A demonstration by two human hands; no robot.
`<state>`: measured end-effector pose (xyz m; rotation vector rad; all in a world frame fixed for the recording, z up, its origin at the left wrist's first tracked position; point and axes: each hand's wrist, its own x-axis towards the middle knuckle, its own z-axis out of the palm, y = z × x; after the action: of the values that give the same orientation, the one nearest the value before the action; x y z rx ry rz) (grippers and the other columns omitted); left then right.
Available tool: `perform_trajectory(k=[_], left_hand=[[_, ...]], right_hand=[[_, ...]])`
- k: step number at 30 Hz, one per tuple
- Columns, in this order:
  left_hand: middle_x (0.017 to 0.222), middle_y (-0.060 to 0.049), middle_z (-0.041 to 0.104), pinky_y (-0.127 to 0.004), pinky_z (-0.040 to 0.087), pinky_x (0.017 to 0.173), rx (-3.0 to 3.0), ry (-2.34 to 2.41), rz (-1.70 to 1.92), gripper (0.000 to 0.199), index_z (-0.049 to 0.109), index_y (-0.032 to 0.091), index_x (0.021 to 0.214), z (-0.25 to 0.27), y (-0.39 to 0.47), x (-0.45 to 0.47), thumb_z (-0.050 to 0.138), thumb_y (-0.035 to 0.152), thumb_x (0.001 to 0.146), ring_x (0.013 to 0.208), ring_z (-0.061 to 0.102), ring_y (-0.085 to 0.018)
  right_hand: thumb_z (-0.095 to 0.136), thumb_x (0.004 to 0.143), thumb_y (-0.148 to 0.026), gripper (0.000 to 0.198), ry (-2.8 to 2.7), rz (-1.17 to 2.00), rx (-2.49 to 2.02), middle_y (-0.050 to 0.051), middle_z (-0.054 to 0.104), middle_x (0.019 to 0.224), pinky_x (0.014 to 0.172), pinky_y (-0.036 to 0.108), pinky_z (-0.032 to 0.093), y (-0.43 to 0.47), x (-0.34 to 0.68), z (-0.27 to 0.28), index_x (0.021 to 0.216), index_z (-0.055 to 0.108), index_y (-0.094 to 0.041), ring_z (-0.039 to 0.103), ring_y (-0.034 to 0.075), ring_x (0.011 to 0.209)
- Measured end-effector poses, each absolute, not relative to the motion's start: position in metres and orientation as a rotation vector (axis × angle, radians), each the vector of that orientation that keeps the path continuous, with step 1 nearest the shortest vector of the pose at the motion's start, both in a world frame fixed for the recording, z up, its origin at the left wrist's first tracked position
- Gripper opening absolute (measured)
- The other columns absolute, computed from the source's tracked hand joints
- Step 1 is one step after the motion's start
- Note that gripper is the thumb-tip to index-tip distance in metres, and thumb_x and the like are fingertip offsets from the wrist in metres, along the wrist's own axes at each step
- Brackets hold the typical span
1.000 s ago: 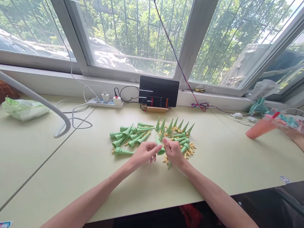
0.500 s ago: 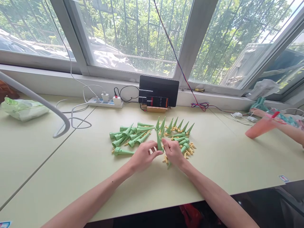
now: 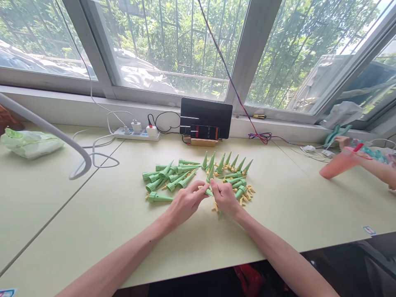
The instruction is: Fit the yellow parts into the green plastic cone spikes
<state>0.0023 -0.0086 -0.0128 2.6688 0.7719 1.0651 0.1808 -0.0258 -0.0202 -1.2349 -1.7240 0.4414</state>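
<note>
Between my two hands is a green plastic plant watering spike (image 3: 209, 192), mostly hidden by fingers. My left hand (image 3: 188, 201) is closed around its left part. My right hand (image 3: 225, 198) pinches at the other end, thumb uppermost; whether a small yellow part is in that pinch I cannot tell. Just beyond the fingers a spike (image 3: 210, 170) stands point up among a row of upright spikes (image 3: 234, 161). More spikes (image 3: 159, 181) lie piled to the left. Beside my right hand are lying spikes (image 3: 240, 191) and small yellow valve pieces (image 3: 245, 199).
Behind the spikes a phone (image 3: 205, 132) leans on a black tablet (image 3: 216, 111). A power strip (image 3: 137, 134) and cables are at the back left. A grey tube (image 3: 74, 148) arches over the left side. At right, another person's arm (image 3: 375, 169) is by a pink cup (image 3: 338, 163).
The spike between my hands has tipped from upright to nearly flat, and my left fingers now cover most of it. At right, the other person's hand has shifted slightly.
</note>
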Motion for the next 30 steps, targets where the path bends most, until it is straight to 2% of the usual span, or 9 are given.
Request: perform_trajectory(k=[4,8,12,20,23,27,30], left_hand=[[0.106,-0.008,0.063,-0.019,0.044,0.051,2.651,0.826,1.106,0.033,0.058,0.024,0.124,-0.013,-0.011,0.004,0.034,0.021,0.101,0.059,0.060,-0.007],[0.107,-0.006,0.065,-0.020,0.046,0.052,2.553,0.954,1.140,0.026,0.063,0.025,0.117,-0.013,-0.014,0.010,0.044,0.025,0.099,0.056,0.058,-0.006],[0.112,-0.006,0.064,-0.020,0.050,0.053,2.393,0.969,1.144,0.024,0.062,0.024,0.116,-0.012,-0.012,0.012,0.055,0.028,0.094,0.063,0.062,-0.008],[0.114,-0.006,0.066,-0.020,0.048,0.051,2.542,0.905,1.188,0.027,0.060,0.024,0.118,-0.012,-0.008,0.007,0.058,0.034,0.093,0.061,0.062,-0.008],[0.106,-0.006,0.069,-0.020,0.046,0.049,2.552,0.942,1.210,0.025,0.063,0.022,0.109,-0.009,-0.010,0.007,0.059,0.039,0.092,0.058,0.061,-0.008],[0.080,-0.002,0.068,-0.021,0.046,0.053,2.305,1.037,1.123,0.030,0.063,0.019,0.086,-0.002,-0.012,0.008,0.050,0.044,0.095,0.058,0.060,-0.010],[0.069,0.000,0.066,-0.021,0.045,0.052,2.124,1.058,1.035,0.033,0.060,0.019,0.082,0.004,-0.014,0.010,0.050,0.048,0.094,0.052,0.057,-0.010]], right_hand=[[0.033,0.102,-0.043,0.053,-1.720,0.434,-1.239,-0.005,0.028,0.047,0.047,0.028,0.022,-0.025,0.180,-0.022,0.055,0.024,-0.020,0.023,0.009,0.046],[0.034,0.102,-0.042,0.053,-1.695,0.419,-1.239,-0.005,0.026,0.047,0.047,0.028,0.022,-0.024,0.181,-0.020,0.055,0.023,-0.020,0.022,0.009,0.045],[0.034,0.101,-0.042,0.052,-1.657,0.431,-1.242,-0.005,0.026,0.048,0.047,0.028,0.021,-0.025,0.181,-0.017,0.055,0.023,-0.021,0.022,0.009,0.046],[0.035,0.101,-0.045,0.054,-1.589,0.471,-1.250,-0.005,0.026,0.047,0.046,0.027,0.022,-0.025,0.181,-0.014,0.054,0.023,-0.021,0.022,0.008,0.047],[0.035,0.100,-0.046,0.055,-1.563,0.476,-1.247,-0.005,0.025,0.046,0.045,0.027,0.022,-0.025,0.180,-0.013,0.053,0.022,-0.021,0.021,0.008,0.046],[0.035,0.100,-0.048,0.056,-1.561,0.474,-1.252,-0.005,0.027,0.045,0.044,0.027,0.022,-0.026,0.180,-0.012,0.052,0.023,-0.021,0.022,0.008,0.044],[0.035,0.101,-0.048,0.057,-1.576,0.465,-1.249,-0.004,0.029,0.045,0.045,0.027,0.023,-0.026,0.181,-0.013,0.051,0.025,-0.021,0.024,0.008,0.044]])
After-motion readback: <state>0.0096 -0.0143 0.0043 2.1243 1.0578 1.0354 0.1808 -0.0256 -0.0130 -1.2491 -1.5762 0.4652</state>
